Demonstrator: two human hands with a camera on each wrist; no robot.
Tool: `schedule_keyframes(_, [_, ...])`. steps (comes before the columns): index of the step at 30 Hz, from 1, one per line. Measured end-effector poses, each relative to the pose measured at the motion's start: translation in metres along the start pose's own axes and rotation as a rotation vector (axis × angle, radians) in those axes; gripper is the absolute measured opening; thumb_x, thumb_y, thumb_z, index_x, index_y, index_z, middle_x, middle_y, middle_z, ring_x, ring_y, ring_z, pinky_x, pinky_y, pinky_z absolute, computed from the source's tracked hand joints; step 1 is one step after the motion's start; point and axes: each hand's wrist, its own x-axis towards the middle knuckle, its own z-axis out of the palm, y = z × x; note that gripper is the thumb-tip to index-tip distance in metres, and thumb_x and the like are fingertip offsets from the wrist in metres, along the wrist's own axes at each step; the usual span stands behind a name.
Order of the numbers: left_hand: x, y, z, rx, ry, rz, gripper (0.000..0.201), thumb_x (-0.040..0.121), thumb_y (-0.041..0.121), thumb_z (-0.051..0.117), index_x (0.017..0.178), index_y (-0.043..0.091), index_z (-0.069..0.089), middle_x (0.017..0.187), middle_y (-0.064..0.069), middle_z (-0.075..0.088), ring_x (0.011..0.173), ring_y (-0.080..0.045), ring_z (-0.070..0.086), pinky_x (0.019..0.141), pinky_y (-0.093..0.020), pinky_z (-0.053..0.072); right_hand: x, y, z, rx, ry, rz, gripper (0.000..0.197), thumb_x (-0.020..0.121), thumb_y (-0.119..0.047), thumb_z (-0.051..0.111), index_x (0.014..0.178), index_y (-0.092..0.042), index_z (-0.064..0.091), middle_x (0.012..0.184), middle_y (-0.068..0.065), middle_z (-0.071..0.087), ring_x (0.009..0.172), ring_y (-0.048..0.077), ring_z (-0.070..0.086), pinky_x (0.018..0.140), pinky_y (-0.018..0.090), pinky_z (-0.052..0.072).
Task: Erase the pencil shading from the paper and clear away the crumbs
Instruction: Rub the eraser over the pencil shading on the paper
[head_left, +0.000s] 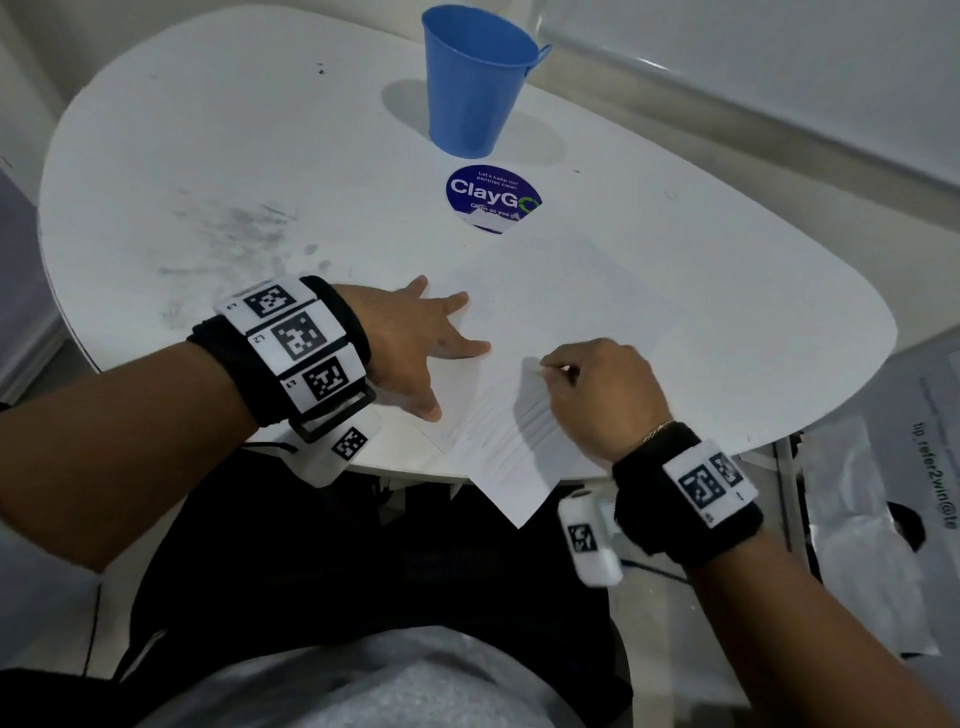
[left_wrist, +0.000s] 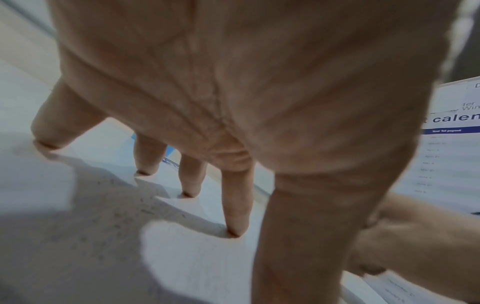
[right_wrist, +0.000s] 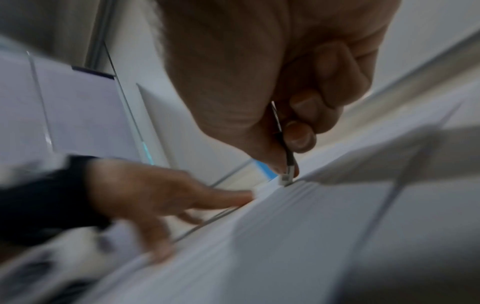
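The right hand (head_left: 597, 384) pinched a slim eraser tool (right_wrist: 285, 162) between thumb and curled fingers, its pale tip pressed to the paper (head_left: 545, 312) at the near part of the sheet, where faint grey pencil shading (head_left: 498, 431) showed as slanted strokes; the tight, pen-like grip appeared chosen to put pressure on a small tip; blur in the right wrist view suggested a rubbing stroke under way, though the tool's exact make could not be told. Just beside it, the left hand (head_left: 426, 348) lay spread with straight fingers (left_wrist: 235, 205), their tips pressed down on the sheet's left edge and holding nothing, apparently to pin the paper against the drag of the eraser. The sheet lay askew on the white table (head_left: 208, 156), its near corner hanging past the table's edge over the person's lap. Crumbs were too small to make out. Farther off stood a blue cup (head_left: 475, 78), upright and well apart from the hands, with a round blue sticker (head_left: 488, 197) between it and the paper, the sheet's far corner overlapping the sticker; grey smudges (head_left: 234, 234) marked the table to the left. Erasing looked unfinished, and the clearing of crumbs not yet begun.
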Motion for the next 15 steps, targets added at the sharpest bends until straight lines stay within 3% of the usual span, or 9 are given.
schedule_keyframes(3, [0.0,-0.001,0.0,-0.01,-0.006,0.003,0.089,0.089,0.055,0.065,0.15,0.064,0.002,0.164,0.018,-0.025,0.151,-0.018,-0.026,0.123,-0.055,0.011,-0.016,-0.014,0.005,0.046,-0.122,-0.095,0.021,0.093,-0.023,0.058,0.101,-0.023,0.077,0.096,-0.005,0.076,0.085,0.02,0.069,0.079,0.032,0.055])
schedule_keyframes(8, [0.001,-0.001,0.0,-0.009,-0.006,0.002,0.089,0.088,0.058,0.064,0.15,0.063,0.001,0.164,0.017,-0.026,0.151,-0.019,-0.026,0.123,-0.057,0.01,0.004,0.001,-0.004,0.03,0.018,0.042,0.019,0.093,-0.022,0.059,0.099,-0.022,0.077,0.096,-0.001,0.076,0.088,0.024,0.069,0.082,0.036,0.056])
schedule_keyframes(12, [0.001,-0.001,0.0,-0.021,-0.005,0.003,0.09,0.088,0.056,0.066,0.15,0.064,0.002,0.164,0.017,-0.025,0.151,-0.018,-0.026,0.123,-0.057,0.009,-0.013,-0.016,0.005,0.047,-0.13,-0.089,0.021,0.094,-0.021,0.057,0.099,-0.021,0.077,0.092,-0.003,0.076,0.083,0.019,0.069,0.08,0.035,0.055])
schedule_keyframes(15, [0.0,-0.001,0.0,-0.021,0.002,0.0,0.089,0.089,0.056,0.065,0.151,0.063,0.001,0.164,0.017,-0.025,0.151,-0.019,-0.026,0.124,-0.057,0.007,0.001,-0.007,-0.002,0.023,-0.054,-0.003,0.023,0.095,-0.019,0.055,0.102,-0.022,0.076,0.101,-0.002,0.075,0.09,0.021,0.068,0.083,0.032,0.054])
